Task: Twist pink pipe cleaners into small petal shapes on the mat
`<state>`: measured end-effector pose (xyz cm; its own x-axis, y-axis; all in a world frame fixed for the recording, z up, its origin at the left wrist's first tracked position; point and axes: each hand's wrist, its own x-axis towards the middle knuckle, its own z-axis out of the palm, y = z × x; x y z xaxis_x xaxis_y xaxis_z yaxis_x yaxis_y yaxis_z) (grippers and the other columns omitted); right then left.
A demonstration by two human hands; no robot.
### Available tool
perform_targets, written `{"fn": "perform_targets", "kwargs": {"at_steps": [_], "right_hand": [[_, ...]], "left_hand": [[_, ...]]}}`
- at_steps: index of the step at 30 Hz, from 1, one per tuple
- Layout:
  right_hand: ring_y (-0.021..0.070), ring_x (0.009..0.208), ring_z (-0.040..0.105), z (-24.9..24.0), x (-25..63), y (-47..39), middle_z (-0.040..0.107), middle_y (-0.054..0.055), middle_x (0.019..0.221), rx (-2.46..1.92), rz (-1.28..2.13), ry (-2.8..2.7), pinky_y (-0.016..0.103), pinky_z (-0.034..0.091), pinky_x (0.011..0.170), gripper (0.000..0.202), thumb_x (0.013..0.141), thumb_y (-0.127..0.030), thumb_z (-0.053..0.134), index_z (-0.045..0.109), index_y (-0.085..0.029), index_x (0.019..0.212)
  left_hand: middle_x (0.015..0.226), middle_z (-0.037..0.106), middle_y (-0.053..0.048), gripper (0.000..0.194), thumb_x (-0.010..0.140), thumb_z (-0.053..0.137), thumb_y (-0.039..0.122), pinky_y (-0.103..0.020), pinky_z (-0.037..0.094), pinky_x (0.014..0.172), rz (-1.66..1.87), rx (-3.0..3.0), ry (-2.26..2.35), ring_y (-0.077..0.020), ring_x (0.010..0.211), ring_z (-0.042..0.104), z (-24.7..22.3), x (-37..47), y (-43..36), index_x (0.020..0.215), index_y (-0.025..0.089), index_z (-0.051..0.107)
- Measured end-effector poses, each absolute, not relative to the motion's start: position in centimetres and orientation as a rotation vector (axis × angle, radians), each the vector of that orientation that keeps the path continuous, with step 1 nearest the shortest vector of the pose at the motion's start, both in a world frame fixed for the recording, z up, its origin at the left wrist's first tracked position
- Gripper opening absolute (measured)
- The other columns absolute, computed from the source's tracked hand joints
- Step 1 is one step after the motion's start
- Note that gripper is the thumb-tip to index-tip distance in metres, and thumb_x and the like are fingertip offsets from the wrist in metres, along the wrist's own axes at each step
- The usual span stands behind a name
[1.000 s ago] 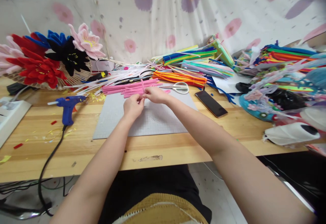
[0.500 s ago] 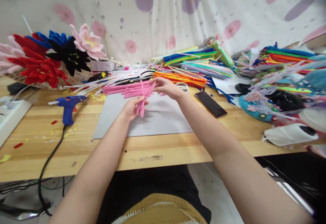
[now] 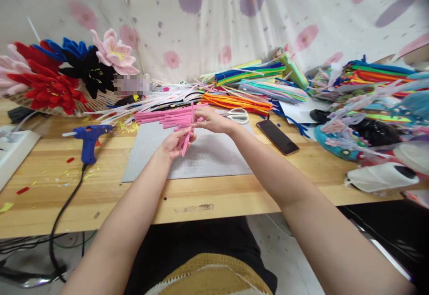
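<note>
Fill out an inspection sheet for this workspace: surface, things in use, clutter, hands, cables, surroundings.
Surface: wooden desk, a grey mat on it.
Things in use: pink strips held over the mat; a pink pile at its far edge.
Clutter: scissors, phone and coloured bundles on the right; glue gun and scraps on the left.
Hands: left hand grips the strips; right hand is at their upper part, grip unclear.
Cables: the gun's black cord hangs over the front edge; where it plugs in cannot be told.
Surroundings: flower-print curtain behind; fuzzy flowers at far left.
</note>
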<state>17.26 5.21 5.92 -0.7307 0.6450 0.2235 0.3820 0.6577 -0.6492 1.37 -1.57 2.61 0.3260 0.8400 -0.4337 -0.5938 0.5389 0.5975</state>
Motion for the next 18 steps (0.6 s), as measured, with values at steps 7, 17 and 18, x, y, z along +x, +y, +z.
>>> {"fn": "perform_targets", "kwargs": {"at_steps": [7,17,18], "right_hand": [[0.0104,0.069,0.043,6.9,17.2,5.2,0.051,-0.001,0.073,-0.774,1.067,-2.437,0.024,0.035,0.066,0.013,0.079,-0.027,0.054,0.052,-0.015,0.074],[0.0087,0.063,0.044,6.2,16.3,5.2,0.054,-0.002,0.067,-1.282,0.824,-2.467,0.022,0.029,0.059,0.014,0.075,-0.026,0.059,0.056,-0.013,0.073],[0.0088,0.063,0.045,5.9,16.1,5.3,0.056,-0.001,0.068,-1.312,0.834,-2.432,0.022,0.03,0.059,0.014,0.075,-0.026,0.059,0.057,-0.013,0.074]], "left_hand": [[0.055,0.057,0.0,0.009,0.08,0.059,0.014,-0.011,0.04,0.036,1.005,0.384,0.854,-0.0074,0.052,0.059,2.9,1.6,-1.7,0.071,0.013,0.061],[0.074,0.068,-0.006,0.008,0.073,0.062,0.025,-0.031,0.046,0.07,1.304,1.595,1.629,-0.0218,0.079,0.065,1.0,2.6,-1.5,0.069,0.018,0.063],[0.078,0.069,-0.007,0.009,0.075,0.059,0.025,-0.032,0.045,0.074,1.286,1.747,1.747,-0.0227,0.083,0.064,0.9,2.7,-1.5,0.071,0.019,0.064]]}}
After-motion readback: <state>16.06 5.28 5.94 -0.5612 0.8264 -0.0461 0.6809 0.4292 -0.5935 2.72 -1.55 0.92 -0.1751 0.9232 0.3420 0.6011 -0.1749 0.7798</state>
